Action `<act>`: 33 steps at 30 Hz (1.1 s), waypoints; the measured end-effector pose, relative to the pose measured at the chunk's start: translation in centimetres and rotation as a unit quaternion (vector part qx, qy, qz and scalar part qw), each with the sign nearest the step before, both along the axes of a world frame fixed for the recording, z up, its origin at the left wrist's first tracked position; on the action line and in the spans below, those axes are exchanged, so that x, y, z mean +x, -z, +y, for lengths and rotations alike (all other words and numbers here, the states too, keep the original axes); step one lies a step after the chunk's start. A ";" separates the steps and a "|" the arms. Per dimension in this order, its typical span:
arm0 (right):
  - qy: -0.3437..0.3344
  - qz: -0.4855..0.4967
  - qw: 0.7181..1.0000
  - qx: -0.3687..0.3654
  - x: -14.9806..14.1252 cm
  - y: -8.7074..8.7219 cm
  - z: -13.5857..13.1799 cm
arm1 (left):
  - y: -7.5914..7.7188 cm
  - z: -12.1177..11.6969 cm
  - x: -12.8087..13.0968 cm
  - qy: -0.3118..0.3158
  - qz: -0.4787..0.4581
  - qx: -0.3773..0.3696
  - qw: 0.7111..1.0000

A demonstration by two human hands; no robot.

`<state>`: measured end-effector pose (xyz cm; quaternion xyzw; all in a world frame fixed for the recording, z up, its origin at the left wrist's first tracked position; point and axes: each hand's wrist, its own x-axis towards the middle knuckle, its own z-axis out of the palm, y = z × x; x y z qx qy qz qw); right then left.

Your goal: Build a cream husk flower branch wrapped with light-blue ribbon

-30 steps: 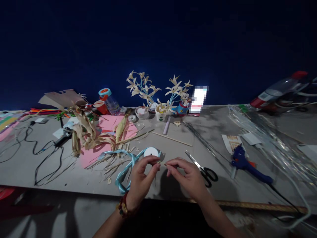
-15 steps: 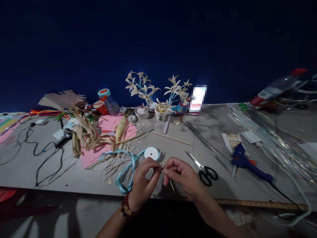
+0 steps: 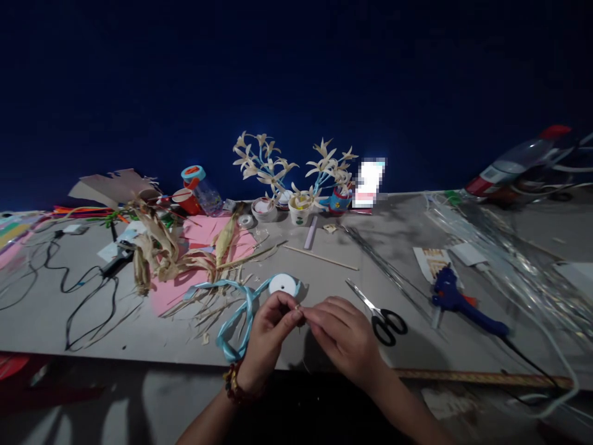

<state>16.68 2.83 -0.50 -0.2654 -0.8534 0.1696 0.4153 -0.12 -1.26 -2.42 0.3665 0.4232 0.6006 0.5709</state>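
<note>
My left hand (image 3: 269, 337) and my right hand (image 3: 343, 337) meet over the table's front edge. Both pinch a small thin strip of dry husk (image 3: 299, 307) between their fingertips; the piece is tiny and mostly hidden by the fingers. A beaded bracelet sits on my left wrist. Just behind the hands lies a spool of light blue ribbon (image 3: 283, 285), its loose ribbon (image 3: 236, 309) looping to the left. Black-handled scissors (image 3: 382, 315) lie right of my right hand.
Dried corn husks (image 3: 157, 253) lie on pink paper (image 3: 204, 238) at left, with black cables (image 3: 78, 290) beyond. Husk flowers in small pots (image 3: 296, 179) stand at the back. A blue glue gun (image 3: 456, 300), thin wires (image 3: 380, 262) and clear cellophane (image 3: 514, 259) lie at right.
My hands have closed together: the right hand's fingers have moved left onto the left hand's fingertips, and the thin strip that hung below them half a second ago no longer shows.
</note>
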 end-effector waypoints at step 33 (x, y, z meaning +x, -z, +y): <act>-0.093 0.137 0.945 -0.282 0.1 0.2 1.1 | -0.7 0.7 -0.6 0.134 -0.138 -0.092 0.977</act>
